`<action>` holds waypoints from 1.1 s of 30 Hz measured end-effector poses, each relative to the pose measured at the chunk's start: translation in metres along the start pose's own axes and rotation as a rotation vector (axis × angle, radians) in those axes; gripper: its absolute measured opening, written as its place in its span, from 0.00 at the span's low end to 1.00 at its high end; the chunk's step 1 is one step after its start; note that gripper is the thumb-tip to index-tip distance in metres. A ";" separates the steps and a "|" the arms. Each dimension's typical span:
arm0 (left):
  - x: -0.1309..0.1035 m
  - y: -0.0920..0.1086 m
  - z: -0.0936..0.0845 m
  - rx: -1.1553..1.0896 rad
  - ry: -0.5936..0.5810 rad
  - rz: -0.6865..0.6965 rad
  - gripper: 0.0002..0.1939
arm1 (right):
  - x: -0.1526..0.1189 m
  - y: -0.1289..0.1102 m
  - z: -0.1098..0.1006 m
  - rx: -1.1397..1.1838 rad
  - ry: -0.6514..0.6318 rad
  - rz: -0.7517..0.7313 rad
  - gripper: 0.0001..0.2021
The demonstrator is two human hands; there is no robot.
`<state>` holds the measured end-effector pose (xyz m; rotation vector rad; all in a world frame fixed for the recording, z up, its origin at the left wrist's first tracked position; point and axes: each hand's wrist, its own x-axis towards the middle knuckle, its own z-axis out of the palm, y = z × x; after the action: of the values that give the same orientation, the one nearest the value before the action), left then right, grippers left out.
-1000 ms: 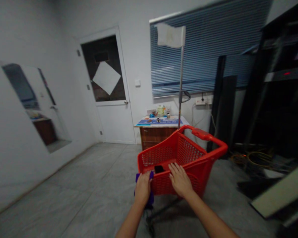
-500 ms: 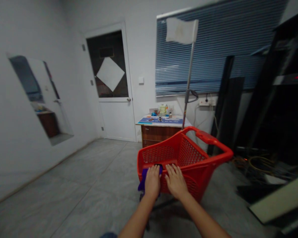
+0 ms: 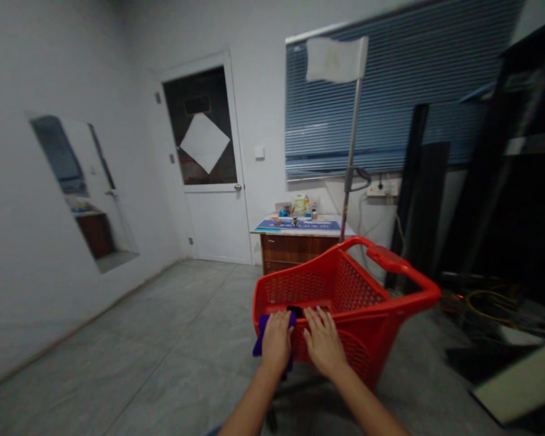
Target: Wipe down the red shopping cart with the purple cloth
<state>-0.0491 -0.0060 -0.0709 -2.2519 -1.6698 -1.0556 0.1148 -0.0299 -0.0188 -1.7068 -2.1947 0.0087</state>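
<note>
A red plastic shopping cart [image 3: 367, 309] stands in front of me, its handle to the right. My left hand [image 3: 276, 342] is wrapped over a purple cloth [image 3: 260, 344] on the cart's near rim, at the left end. To its right my right hand [image 3: 323, 340] lies on the same rim, fingers spread over the edge, holding nothing. A small black object [image 3: 295, 311] shows inside the basket, just behind my hands. A pole with a white flag [image 3: 335, 59] rises behind the cart.
Behind the cart is a wooden cabinet [image 3: 284, 247] with small bottles on top. A white door [image 3: 220, 224] and a mirror [image 3: 84, 194] are to the left. Dark racks, cables and a pale panel [image 3: 522, 381] stand or lie at the right.
The cart appears slightly lower and further right in view, and the door and mirror have also shifted. Both hands remain on the rim, the left one with the purple cloth.
</note>
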 end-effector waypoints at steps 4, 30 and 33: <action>0.000 -0.002 0.007 0.009 -0.004 0.083 0.26 | -0.001 0.002 -0.001 0.029 0.003 0.003 0.27; -0.009 -0.011 0.006 0.031 0.071 -0.017 0.23 | -0.003 0.001 -0.002 -0.005 0.004 0.026 0.28; -0.004 0.012 0.009 0.017 0.054 -0.034 0.22 | -0.002 0.001 -0.001 -0.021 0.008 0.019 0.28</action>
<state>-0.0354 -0.0087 -0.0764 -2.1728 -1.6946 -1.0952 0.1167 -0.0318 -0.0191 -1.7353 -2.1804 -0.0166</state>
